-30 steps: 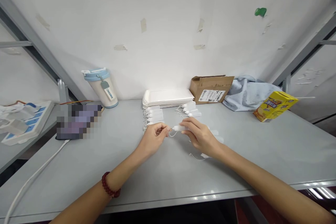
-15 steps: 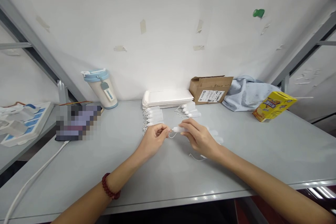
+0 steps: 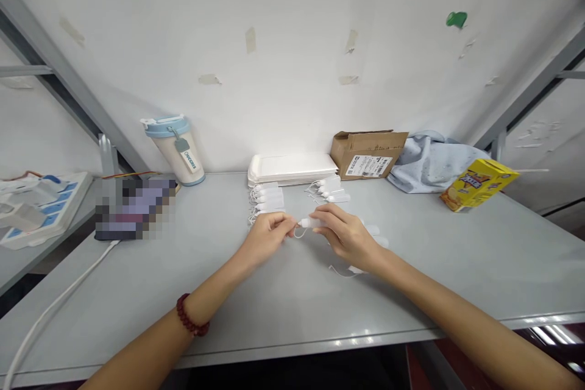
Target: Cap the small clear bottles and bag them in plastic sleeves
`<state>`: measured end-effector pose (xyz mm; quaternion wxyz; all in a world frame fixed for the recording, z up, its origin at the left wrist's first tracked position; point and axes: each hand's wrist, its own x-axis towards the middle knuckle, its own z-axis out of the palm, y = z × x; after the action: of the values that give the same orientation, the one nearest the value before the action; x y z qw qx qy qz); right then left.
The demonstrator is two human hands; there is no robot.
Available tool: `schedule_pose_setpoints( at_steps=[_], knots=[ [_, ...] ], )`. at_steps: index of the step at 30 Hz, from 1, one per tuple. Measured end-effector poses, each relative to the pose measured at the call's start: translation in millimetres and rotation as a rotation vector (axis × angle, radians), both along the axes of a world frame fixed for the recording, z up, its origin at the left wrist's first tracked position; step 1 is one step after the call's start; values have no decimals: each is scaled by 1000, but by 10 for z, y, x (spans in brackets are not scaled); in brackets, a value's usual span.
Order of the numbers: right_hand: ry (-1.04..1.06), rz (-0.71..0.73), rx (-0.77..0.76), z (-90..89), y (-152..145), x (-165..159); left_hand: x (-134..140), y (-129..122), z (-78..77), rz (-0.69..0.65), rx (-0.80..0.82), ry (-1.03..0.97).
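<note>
In the middle of the desk, my right hand (image 3: 350,237) holds a small translucent white bottle (image 3: 308,222) sideways, its narrow tip pointing left. My left hand (image 3: 269,234) is closed in a pinch at that tip, on a thin white cord (image 3: 299,233) that loops below it. The exact grip is hidden by the fingertips. Behind my left hand lies a row of similar bottles (image 3: 272,198) with looped cords. A smaller group of bottles (image 3: 336,192) lies behind my right hand. More bottles (image 3: 379,241) are partly covered by my right hand, and another cord (image 3: 342,272) trails beneath it.
White flat trays (image 3: 292,164) are stacked against the wall beside a cardboard box (image 3: 370,158). To the right are a light-blue cloth (image 3: 427,161) and a yellow carton (image 3: 478,186). A tumbler (image 3: 178,152), a phone (image 3: 141,207) on a cable and a power strip (image 3: 59,207) are left.
My left hand has turned slightly, so its fingers look more closed over the bottle's tip. The bottle stays in my right hand, and the view has shifted a little.
</note>
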<state>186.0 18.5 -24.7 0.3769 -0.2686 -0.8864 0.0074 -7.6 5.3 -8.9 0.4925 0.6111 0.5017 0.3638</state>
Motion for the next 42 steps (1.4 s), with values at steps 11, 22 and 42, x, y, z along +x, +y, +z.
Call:
schedule_pose_setpoints(
  at_steps=[11, 22, 42],
  knots=[
    [18, -22, 18, 10, 31, 27, -44, 13, 31, -5, 26, 19],
    [35, 2, -40, 73, 50, 30, -79, 28, 108, -16, 47, 39],
    [42, 9, -7, 98, 55, 88, -120, 36, 90, -118, -29, 68]
  ],
)
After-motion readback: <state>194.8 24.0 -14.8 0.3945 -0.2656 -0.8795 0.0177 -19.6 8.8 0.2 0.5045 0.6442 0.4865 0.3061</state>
